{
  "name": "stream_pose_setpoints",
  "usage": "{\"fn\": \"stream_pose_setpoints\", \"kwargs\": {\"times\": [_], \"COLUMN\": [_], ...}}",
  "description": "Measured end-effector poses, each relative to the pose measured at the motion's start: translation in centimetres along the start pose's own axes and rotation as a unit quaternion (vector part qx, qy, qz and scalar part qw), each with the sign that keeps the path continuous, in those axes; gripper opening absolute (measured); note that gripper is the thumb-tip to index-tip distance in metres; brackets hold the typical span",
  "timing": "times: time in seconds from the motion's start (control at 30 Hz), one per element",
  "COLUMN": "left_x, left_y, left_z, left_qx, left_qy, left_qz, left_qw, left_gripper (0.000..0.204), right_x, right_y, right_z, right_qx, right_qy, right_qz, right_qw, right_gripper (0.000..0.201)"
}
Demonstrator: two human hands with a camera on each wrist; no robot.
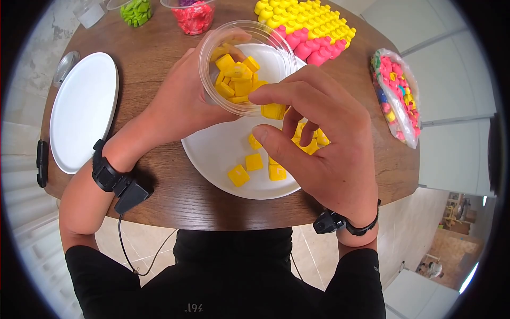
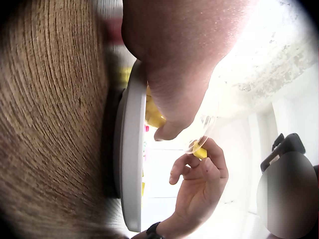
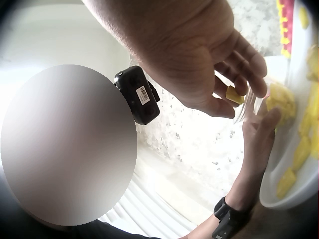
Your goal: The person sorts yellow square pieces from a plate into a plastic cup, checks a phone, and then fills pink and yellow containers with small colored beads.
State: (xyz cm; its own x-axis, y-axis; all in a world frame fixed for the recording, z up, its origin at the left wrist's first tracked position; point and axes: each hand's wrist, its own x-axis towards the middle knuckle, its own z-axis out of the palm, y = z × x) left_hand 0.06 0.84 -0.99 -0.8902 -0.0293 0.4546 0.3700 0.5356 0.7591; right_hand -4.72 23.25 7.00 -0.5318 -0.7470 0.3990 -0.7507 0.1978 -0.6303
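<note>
My left hand (image 1: 183, 98) grips a clear plastic cup (image 1: 289, 50), tilted over a white plate (image 1: 204, 154). Inside the cup is a heap of yellow square blocks (image 1: 241, 87). At the cup's near rim, my right hand (image 1: 334, 133) has a yellow block (image 2: 200, 152) between its thumb and curled fingers. The index fingertip overlaps the rim in the head view. Several more yellow blocks (image 1: 238, 175) lie on the plate below, some hidden behind the right hand.
An oval white plate (image 1: 82, 114) lies at the left. Behind stand tubs of green pieces (image 1: 136, 11) and red pieces (image 1: 194, 18). Yellow and pink bottle-shaped pieces (image 1: 308, 24) sit in rows at the back, and a plastic bag of coloured pieces (image 1: 396, 95) lies at the right edge.
</note>
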Motion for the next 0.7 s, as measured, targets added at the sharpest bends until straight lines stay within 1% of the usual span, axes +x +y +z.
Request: {"fn": "stream_pose_setpoints", "kwargs": {"times": [0.43,0.53,0.7], "left_x": [0.05,0.05,0.02], "left_y": [0.08,0.03,0.04], "left_z": [-0.07,-0.03,-0.03], "left_qx": [0.027,0.023,0.019], "left_qy": [-0.005,-0.002,-0.004], "left_qz": [0.000,0.011,0.000], "left_qw": [1.000,1.000,1.000], "left_gripper": [0.088,0.087,0.088], "right_x": [-0.02,-0.02,-0.08], "right_y": [0.03,0.01,0.03], "right_z": [-0.10,-0.11,-0.05], "right_qx": [-0.001,0.002,0.004], "right_qy": [-0.003,-0.002,-0.002], "right_qz": [-0.001,0.001,0.004], "right_qw": [1.000,1.000,1.000], "right_gripper": [0.028,0.029,0.029]}}
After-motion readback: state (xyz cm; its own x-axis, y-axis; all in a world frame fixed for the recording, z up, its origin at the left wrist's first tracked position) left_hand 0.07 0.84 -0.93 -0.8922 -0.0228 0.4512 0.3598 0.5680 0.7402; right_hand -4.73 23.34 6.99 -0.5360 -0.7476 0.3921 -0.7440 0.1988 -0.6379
